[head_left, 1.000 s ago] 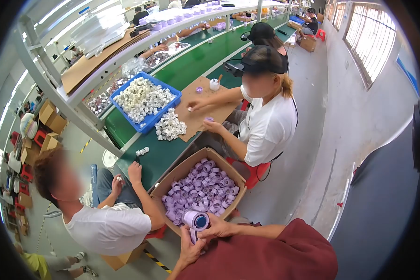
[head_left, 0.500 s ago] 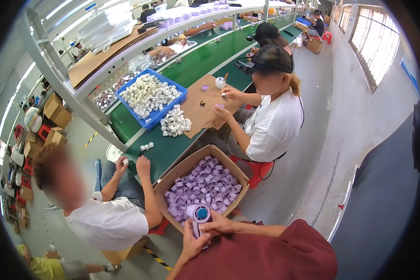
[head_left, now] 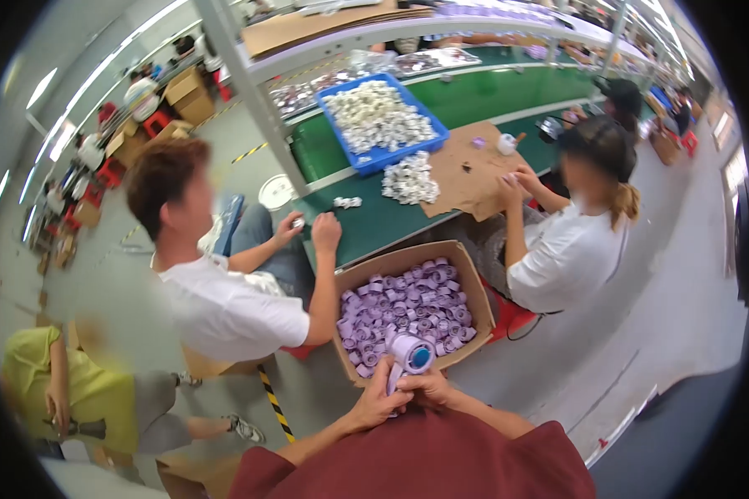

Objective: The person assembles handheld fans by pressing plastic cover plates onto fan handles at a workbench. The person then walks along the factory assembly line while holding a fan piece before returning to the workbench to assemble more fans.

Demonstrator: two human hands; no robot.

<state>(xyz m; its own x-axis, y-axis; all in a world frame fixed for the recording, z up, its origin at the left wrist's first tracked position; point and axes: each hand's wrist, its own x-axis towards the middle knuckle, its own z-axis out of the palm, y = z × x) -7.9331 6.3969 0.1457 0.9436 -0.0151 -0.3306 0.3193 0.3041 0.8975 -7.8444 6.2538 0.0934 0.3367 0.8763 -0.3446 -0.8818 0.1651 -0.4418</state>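
Observation:
Just over the near edge of a cardboard box I hold a lilac handheld device (head_left: 409,353) with a round head, a blue disc in its end and a handle below. My left hand (head_left: 376,399) is wrapped round the handle. From the other side, my right hand (head_left: 427,386) also grips the handle, its fingers close under the head. Many lilac ring-shaped parts (head_left: 404,308) fill the cardboard box (head_left: 484,309) beyond my hands. The lower handle is partly hidden by my fingers.
A person in a white shirt (head_left: 233,303) sits left of the box, another (head_left: 570,249) to its right. On the green bench (head_left: 349,233) stand a blue tray (head_left: 443,137) of white parts, a loose white pile (head_left: 409,179) and brown cardboard (head_left: 466,195). A metal post (head_left: 262,100) rises behind.
My view has swung left, so bench, box and people appear farther right. Both hands still grip the lilac device. The right-hand person has brought their hands together.

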